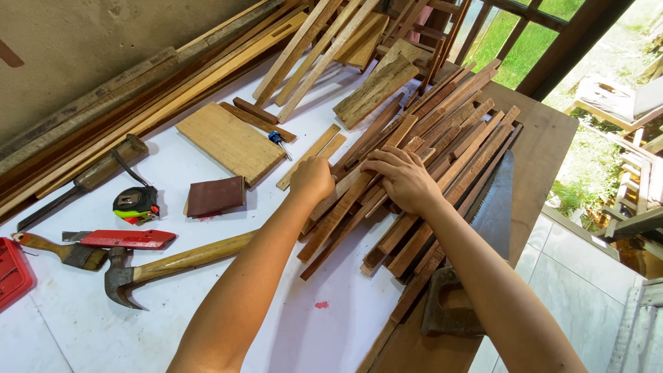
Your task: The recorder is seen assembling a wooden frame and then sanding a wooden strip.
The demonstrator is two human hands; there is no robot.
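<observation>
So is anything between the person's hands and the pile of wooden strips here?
Nothing visible. Both the left hand and the right hand already rest directly on the wooden strips. The saw lies at the pile's far right edge, beyond the right hand, and the hammer lies off to the left, clear of both hands.

- I'm picking up one label: a small silver-grey panel on the upper face of the tape measure (136,204). Its case is black with a yellow-green edge.
- The tape measure lies on the white table (62,331), well to the left of my left hand (314,179). The label faces up at me, and its print is too small to make out.
- At the far left edge I catch a red plastic case (12,271), ribbed on top and cut off by the frame. I can't tell whether it's packaging.
</observation>
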